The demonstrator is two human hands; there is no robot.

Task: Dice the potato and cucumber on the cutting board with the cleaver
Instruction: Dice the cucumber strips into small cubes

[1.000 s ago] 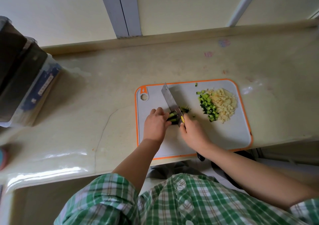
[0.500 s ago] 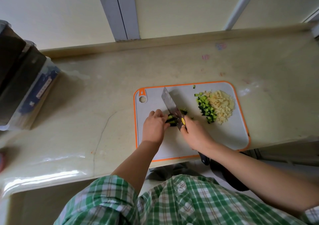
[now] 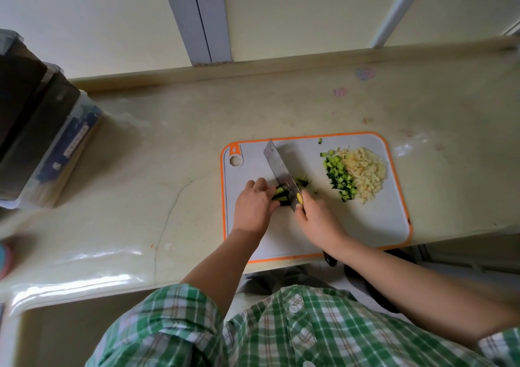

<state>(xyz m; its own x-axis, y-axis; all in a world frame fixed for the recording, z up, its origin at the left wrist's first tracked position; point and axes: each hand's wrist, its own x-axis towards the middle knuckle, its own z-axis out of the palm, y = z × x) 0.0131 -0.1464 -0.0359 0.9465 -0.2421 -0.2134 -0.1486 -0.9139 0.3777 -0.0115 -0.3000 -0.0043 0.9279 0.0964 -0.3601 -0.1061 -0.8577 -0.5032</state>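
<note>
Head view: on the tabletop (image 3: pixel 168 155) lies the cutting board (image 3: pixel 380 226). The left hand (image 3: pixel 254 206) curls its grip over the cucumber strips (image 3: pixel 281 196). The right hand (image 3: pixel 318 220) wraps its grip round the cleaver (image 3: pixel 278 167), whose blade meets the strips. Diced cucumber (image 3: pixel 339 178) and diced potato (image 3: pixel 365 172) are heaped at the board's far right.

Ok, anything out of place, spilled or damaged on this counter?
A thin crack runs across the countertop left of the cutting board, whose near edge seems to overhang the counter's front. One cucumber bit lies apart by the board's far edge. Pink and purple smudges mark the counter behind.
</note>
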